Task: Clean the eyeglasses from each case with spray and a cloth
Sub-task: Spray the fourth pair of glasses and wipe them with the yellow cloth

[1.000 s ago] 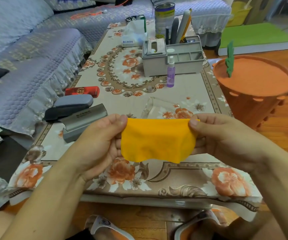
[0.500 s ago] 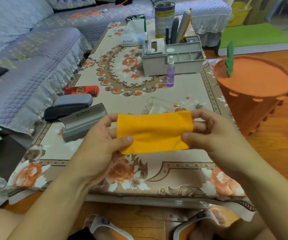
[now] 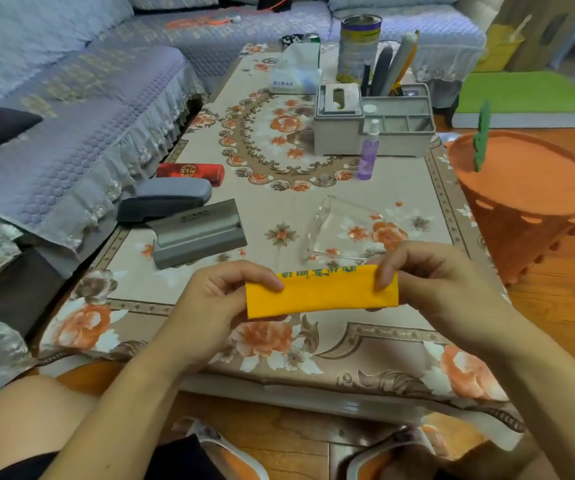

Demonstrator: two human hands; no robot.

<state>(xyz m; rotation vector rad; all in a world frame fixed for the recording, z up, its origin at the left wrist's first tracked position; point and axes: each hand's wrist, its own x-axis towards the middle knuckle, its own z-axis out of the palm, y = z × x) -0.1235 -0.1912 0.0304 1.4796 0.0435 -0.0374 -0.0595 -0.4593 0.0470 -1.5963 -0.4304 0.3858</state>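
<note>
A yellow cloth [image 3: 320, 293], folded into a narrow strip with green print along its top edge, is held above the near part of the table. My left hand [image 3: 209, 306] pinches its left end and my right hand [image 3: 431, 282] pinches its right end. Clear-framed eyeglasses [image 3: 341, 230] lie on the tablecloth just behind the cloth. An open grey case [image 3: 197, 233] lies to the left, with a closed dark grey case [image 3: 164, 200] and a red case [image 3: 190, 172] behind it. A purple spray bottle [image 3: 369, 152] stands further back.
A grey desk organiser [image 3: 372, 124], a tissue pack [image 3: 296, 74] and a tin [image 3: 358, 46] stand at the far end of the floral-covered table [image 3: 365, 341]. An orange basket [image 3: 528, 199] stands at the right, a sofa [image 3: 54, 109] at the left.
Both hands have folded the yellow cloth from a wide sheet into a narrow strip, and green print now shows on its top edge.
</note>
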